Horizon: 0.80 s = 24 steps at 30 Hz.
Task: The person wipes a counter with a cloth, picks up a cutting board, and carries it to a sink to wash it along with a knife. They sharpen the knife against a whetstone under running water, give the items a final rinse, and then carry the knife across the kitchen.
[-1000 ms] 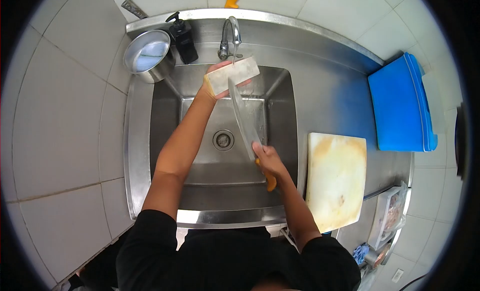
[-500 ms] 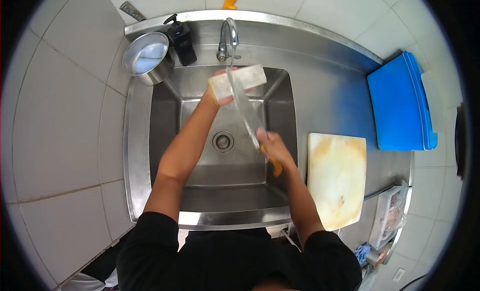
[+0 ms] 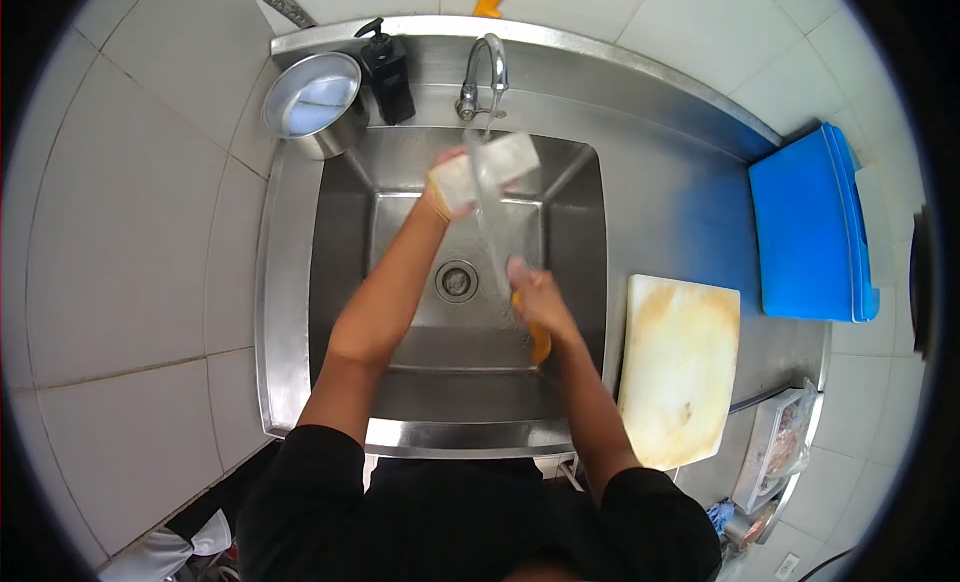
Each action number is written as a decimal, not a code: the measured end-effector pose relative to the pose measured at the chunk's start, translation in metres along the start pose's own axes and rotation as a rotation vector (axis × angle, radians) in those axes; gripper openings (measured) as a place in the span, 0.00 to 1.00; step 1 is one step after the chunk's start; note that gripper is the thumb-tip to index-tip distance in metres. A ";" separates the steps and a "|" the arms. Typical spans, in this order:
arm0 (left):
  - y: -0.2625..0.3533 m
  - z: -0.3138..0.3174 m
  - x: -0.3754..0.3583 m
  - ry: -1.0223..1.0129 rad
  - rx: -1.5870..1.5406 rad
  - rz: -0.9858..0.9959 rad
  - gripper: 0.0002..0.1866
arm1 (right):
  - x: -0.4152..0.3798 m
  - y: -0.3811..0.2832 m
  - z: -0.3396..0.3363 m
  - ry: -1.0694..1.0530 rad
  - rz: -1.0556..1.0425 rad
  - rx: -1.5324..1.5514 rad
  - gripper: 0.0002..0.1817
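Over the steel sink, my left hand grips a pale rectangular block that looks like a sharpening stone, held below the tap. A knife with an orange handle is in my right hand, fingers wrapped round the handle. Its blade, blurred by motion, lies across the face of the stone and points up toward the tap. A thin stream of water falls from the spout near the blade's tip. The drain sits beneath, between my two forearms.
A metal pot and a black pump bottle stand at the back left. Right of the sink lies a stained white cutting board, with a blue bin behind it. A clear-wrapped tray is at the far right.
The knife has shifted along the stone and stands a little more upright. The view has turned slightly, so the sink and counter sit a bit further right.
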<state>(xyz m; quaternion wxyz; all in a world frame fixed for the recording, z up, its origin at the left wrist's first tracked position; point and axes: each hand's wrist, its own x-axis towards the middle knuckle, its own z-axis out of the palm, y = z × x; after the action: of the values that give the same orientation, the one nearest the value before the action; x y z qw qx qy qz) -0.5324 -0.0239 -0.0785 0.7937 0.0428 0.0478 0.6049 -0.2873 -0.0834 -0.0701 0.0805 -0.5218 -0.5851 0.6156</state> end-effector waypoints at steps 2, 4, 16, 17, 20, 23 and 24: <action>-0.018 -0.002 0.000 -0.222 -0.123 -0.162 0.22 | 0.036 -0.041 -0.009 0.099 -0.193 0.138 0.31; -0.023 0.007 0.002 -0.047 0.005 -0.069 0.21 | 0.056 -0.079 -0.007 0.175 -0.181 0.425 0.30; -0.018 0.008 -0.008 -0.068 0.054 -0.041 0.22 | 0.036 -0.047 -0.012 0.105 -0.208 0.096 0.28; -0.025 -0.008 -0.005 -0.057 -0.006 -0.142 0.20 | 0.051 -0.063 -0.010 0.139 -0.211 0.284 0.28; -0.014 0.009 -0.004 0.003 -0.048 -0.122 0.21 | 0.042 -0.055 0.007 0.142 -0.133 0.363 0.30; 0.003 0.026 -0.004 0.024 0.150 0.013 0.22 | -0.010 -0.009 0.015 -0.079 0.046 0.101 0.31; 0.009 0.033 -0.007 0.044 0.065 0.028 0.23 | -0.031 -0.001 0.013 -0.108 0.078 0.095 0.32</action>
<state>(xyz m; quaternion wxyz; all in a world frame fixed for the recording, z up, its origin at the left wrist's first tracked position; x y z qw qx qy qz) -0.5388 -0.0286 -0.0445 0.7821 0.0559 0.0844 0.6149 -0.2836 -0.1135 -0.0557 0.0493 -0.5058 -0.5377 0.6728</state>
